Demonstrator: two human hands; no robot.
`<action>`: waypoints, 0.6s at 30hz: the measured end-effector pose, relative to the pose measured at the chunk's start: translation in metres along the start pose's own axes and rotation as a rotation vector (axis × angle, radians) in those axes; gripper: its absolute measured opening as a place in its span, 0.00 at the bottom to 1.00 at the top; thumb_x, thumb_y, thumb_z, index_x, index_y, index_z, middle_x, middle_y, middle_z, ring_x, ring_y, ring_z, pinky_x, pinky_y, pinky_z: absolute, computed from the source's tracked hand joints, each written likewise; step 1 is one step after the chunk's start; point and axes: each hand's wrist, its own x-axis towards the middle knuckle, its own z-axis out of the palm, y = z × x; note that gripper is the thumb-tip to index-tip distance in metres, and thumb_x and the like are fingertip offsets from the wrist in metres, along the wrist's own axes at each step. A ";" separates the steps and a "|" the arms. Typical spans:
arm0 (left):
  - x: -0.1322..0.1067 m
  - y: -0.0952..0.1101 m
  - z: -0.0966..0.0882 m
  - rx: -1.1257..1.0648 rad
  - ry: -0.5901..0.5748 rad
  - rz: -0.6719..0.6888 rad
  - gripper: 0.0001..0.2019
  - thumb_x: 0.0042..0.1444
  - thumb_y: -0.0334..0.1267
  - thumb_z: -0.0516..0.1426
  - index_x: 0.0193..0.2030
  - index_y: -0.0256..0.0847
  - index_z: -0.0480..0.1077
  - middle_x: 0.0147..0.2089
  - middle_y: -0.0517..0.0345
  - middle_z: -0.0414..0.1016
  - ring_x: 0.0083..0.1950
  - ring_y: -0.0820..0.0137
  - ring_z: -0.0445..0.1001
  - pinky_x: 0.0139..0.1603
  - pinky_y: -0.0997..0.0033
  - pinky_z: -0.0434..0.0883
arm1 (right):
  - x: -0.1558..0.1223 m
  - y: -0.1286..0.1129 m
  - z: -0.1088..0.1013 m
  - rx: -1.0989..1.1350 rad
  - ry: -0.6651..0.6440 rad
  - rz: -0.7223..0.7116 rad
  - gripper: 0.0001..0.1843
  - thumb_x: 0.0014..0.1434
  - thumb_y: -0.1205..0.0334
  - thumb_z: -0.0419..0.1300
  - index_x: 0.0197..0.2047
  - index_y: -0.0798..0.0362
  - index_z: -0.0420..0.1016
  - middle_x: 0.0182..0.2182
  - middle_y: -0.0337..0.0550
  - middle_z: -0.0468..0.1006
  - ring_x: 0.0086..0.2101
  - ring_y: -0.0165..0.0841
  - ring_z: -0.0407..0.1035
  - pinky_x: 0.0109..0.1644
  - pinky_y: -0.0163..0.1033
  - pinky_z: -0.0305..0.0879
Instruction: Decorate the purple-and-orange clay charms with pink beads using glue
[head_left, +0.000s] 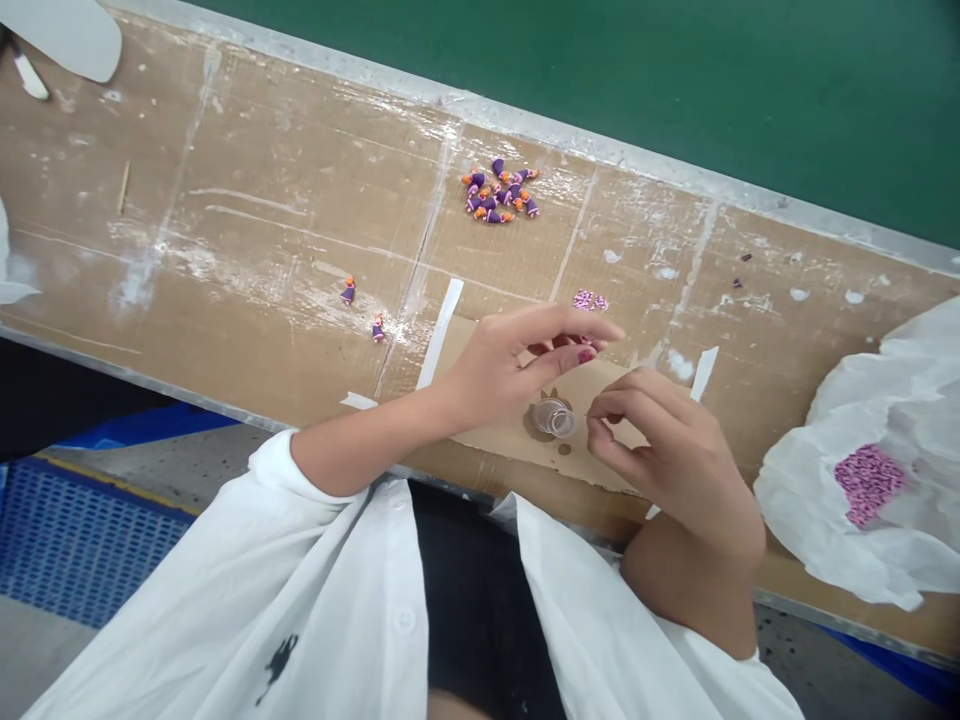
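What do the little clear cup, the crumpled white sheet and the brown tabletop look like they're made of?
The clear cup: probably plastic, possibly glass; see-through, with bright highlights on its rim.
The crumpled white sheet: likely thin paper, fairly matte, judging by its many creases.
The brown tabletop: apparently cardboard, with faint ridges; shiny patches may be tape.

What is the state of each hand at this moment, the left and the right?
Left hand: closed, pinching a small pink piece.
Right hand: closed in a pinch beside the clear cup; whether it holds anything cannot be told.
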 end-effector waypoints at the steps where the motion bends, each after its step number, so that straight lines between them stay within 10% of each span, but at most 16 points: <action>1: -0.001 0.000 0.001 -0.045 0.015 -0.075 0.09 0.70 0.42 0.58 0.54 0.45 0.75 0.44 0.59 0.82 0.44 0.75 0.81 0.43 0.76 0.75 | -0.001 -0.001 -0.001 -0.038 -0.042 -0.012 0.10 0.67 0.73 0.59 0.38 0.48 0.66 0.31 0.37 0.72 0.30 0.31 0.66 0.33 0.39 0.63; 13: 0.003 0.004 0.004 -0.350 0.076 -0.412 0.14 0.60 0.47 0.67 0.44 0.39 0.74 0.45 0.55 0.80 0.46 0.75 0.78 0.49 0.75 0.75 | -0.003 0.005 0.005 -0.118 -0.124 -0.074 0.09 0.69 0.70 0.57 0.37 0.49 0.65 0.29 0.37 0.70 0.30 0.31 0.66 0.30 0.38 0.61; 18: 0.003 0.008 0.005 -0.692 0.059 -0.651 0.23 0.49 0.48 0.74 0.42 0.38 0.72 0.39 0.60 0.79 0.41 0.76 0.78 0.51 0.70 0.76 | 0.003 -0.007 0.000 0.086 0.079 -0.016 0.13 0.62 0.78 0.60 0.36 0.48 0.68 0.29 0.35 0.70 0.28 0.30 0.67 0.31 0.38 0.64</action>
